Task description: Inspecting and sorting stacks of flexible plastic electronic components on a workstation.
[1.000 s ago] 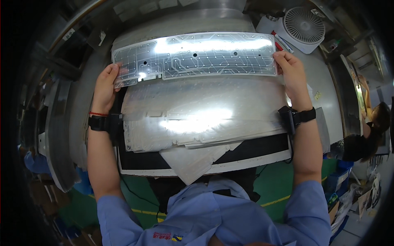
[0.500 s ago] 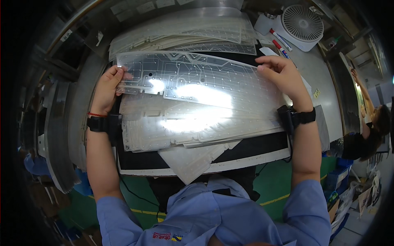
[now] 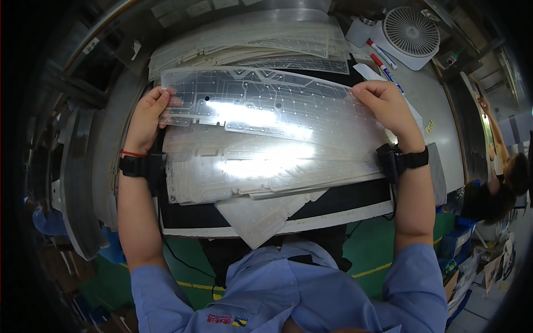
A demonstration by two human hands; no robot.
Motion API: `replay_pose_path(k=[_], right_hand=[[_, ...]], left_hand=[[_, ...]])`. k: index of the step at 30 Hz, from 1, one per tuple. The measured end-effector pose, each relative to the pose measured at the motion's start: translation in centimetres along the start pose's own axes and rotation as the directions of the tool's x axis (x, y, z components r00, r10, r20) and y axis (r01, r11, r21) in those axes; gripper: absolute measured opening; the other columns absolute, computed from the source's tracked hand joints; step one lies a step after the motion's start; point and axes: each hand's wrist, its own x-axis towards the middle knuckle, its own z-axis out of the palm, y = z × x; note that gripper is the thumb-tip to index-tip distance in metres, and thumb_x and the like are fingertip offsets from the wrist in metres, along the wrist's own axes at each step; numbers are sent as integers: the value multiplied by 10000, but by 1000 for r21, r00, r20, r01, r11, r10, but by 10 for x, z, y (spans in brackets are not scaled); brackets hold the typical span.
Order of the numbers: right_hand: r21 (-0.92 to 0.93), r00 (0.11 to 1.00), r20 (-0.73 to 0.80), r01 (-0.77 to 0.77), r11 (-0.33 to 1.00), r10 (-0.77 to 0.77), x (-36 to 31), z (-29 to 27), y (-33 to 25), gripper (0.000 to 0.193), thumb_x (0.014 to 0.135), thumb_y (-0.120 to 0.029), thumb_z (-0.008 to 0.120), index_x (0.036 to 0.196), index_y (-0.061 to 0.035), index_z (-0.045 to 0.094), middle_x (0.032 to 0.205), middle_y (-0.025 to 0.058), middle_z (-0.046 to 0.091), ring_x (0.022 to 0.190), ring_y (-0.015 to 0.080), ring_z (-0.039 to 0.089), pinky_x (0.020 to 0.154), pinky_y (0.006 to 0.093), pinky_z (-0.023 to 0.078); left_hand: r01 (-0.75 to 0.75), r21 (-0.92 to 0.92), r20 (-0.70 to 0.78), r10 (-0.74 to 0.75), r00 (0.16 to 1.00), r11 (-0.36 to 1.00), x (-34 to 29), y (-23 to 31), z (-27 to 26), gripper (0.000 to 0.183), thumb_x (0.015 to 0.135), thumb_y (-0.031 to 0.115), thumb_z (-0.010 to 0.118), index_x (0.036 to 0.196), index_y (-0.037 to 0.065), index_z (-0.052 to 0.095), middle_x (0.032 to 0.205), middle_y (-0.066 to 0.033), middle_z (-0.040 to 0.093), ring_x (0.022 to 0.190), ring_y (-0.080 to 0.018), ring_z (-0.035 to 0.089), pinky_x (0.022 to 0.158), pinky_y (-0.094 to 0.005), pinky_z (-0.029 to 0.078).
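A clear plastic sheet printed with fine circuit lines and dots (image 3: 258, 97) is held up between my two hands. My left hand (image 3: 151, 115) pinches its left end, thumb on top and fingertips showing through it from below. At the sheet's upper right corner, the thumb and fingers of my right hand (image 3: 383, 105) close on the edge. Below it lies a pile of similar translucent sheets (image 3: 216, 186), with bright glare across the middle. One loose sheet (image 3: 264, 219) sticks out at an angle over the table's near edge.
Behind the held sheet is another stack of clear sheets (image 3: 244, 33). A white fan (image 3: 411, 33) stands at the far right, with red-capped markers (image 3: 383, 65) near it. A black mat (image 3: 344, 198) lies under the pile. Another person (image 3: 502, 177) is at the far right.
My right hand has closed from a looser grip onto the sheet's right corner. The sheet has shifted slightly, and the glare on it has moved left. My left hand keeps its pinch.
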Motion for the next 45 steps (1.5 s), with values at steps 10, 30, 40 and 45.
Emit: replay_pose_path(k=[10, 30, 40, 45], right_hand=[[305, 955, -286, 10, 952, 82, 9, -9, 11, 223, 961, -230, 541, 919, -30, 631, 739, -21, 593, 647, 44, 511, 582, 193, 393], [397, 977, -195, -1, 918, 85, 9, -4, 3, 175, 954, -224, 568, 1022, -69, 617, 821, -25, 625, 680, 42, 549, 596, 190, 408], [355, 937, -338, 211, 911, -85, 15, -13, 26, 147, 916, -118, 604, 1040, -56, 655, 1022, 24, 639, 934, 89, 564, 781, 224, 444], [257, 864, -401, 424, 868, -303, 15, -15, 27, 141, 910, -41, 577, 1023, -24, 660, 1251, 94, 572, 1082, 165, 560, 907, 276, 455]], left_hand=[[20, 11, -15, -20, 1000, 1000, 3, -2, -8, 192, 1007, 236, 479, 1046, 66, 560, 850, -6, 630, 546, -3, 429, 467, -157, 325], [-69, -215, -120, 44, 992, 974, 1, 2, -12, 302, 1015, 302, 455, 1147, 42, 535, 944, -67, 635, 550, -9, 447, 464, -140, 365], [-133, -248, -36, 128, 991, 960, 7, -3, -13, 212, 999, 199, 493, 1143, 53, 547, 1184, -95, 613, 914, -109, 604, 773, -205, 483], [-315, -55, -103, 308, 946, 948, 9, -11, -18, 123, 948, 57, 526, 996, 37, 637, 1373, -90, 503, 1147, -158, 527, 970, -293, 416]])
